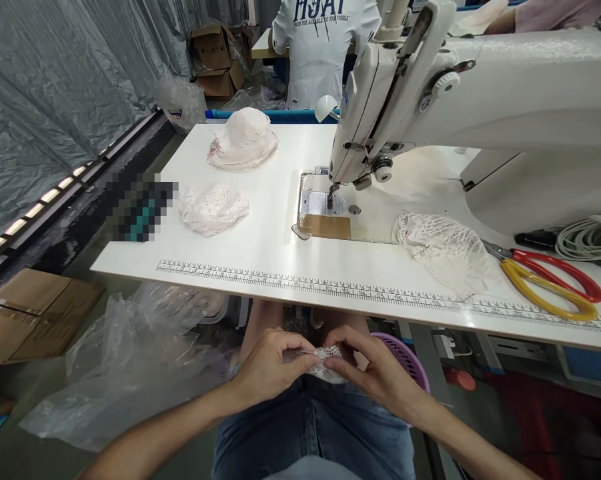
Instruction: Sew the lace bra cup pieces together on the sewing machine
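Note:
Over my lap, below the table's front edge, both hands pinch a small piece of white lace fabric (326,371). My left hand (273,363) grips its left end between thumb and forefinger. On the other side, my right hand (367,363) has thumb and fingers closed on the right part of the lace. On the sewing table lie a white eyelet piece (214,209) at the left, a pale fabric hat (245,139) behind it, and a crumpled lace piece (443,250) at the right. The sewing machine (375,113) stands over its needle plate, apart from my hands.
Red-and-yellow scissors (555,283) lie at the table's right, near a coiled cable (587,239). A printed ruler (300,283) runs along the front edge. Below are a purple basket (405,357), plastic bags (150,367) and a cardboard box (35,313). A person (323,47) sits beyond the table.

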`<state>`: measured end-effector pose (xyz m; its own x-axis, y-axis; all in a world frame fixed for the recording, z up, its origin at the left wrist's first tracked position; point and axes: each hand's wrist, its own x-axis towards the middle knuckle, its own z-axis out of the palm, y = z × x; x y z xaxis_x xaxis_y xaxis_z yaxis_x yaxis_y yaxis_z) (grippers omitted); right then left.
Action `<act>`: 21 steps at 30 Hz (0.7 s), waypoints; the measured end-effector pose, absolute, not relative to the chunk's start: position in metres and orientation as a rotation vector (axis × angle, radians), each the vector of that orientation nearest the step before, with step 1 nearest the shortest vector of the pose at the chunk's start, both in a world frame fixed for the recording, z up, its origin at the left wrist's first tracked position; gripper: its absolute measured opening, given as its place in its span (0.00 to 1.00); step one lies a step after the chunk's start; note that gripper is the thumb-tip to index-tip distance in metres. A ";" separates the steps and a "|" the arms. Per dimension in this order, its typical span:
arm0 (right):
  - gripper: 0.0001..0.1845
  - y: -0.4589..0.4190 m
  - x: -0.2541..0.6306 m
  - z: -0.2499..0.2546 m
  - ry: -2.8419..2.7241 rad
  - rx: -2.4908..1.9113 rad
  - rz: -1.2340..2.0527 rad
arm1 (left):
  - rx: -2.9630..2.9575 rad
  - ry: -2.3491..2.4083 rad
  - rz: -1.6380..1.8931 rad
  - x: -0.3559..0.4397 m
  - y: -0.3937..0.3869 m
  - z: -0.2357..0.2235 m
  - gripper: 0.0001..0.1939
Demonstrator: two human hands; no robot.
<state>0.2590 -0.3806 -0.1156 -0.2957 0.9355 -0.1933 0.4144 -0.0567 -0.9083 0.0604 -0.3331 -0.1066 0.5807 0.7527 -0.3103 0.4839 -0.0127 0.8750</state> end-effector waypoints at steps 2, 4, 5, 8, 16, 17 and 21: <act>0.11 -0.382 0.257 -0.117 -1.761 -1.453 1.247 | 1.650 1.062 0.292 0.061 -0.333 -0.105 0.10; 0.11 -0.383 0.256 -0.118 -1.797 -1.418 1.220 | 1.631 1.063 0.302 0.061 -0.334 -0.105 0.10; 0.10 -0.383 0.256 -0.119 -1.810 -1.385 1.217 | 1.625 1.057 0.308 0.061 -0.334 -0.105 0.10; 0.07 -0.383 0.255 -0.120 -1.830 -1.289 1.186 | 1.592 1.025 0.336 0.062 -0.335 -0.106 0.10; 0.07 -0.382 0.254 -0.123 -1.905 -1.174 0.938 | 1.374 1.024 0.337 0.062 -0.336 -0.112 0.10; 0.07 -0.382 0.254 -0.123 -1.920 -1.165 0.908 | 1.358 1.030 0.338 0.062 -0.336 -0.111 0.10; 0.09 -0.384 0.256 -0.124 -1.978 -1.136 0.823 | 1.321 1.048 0.341 0.062 -0.337 -0.110 0.11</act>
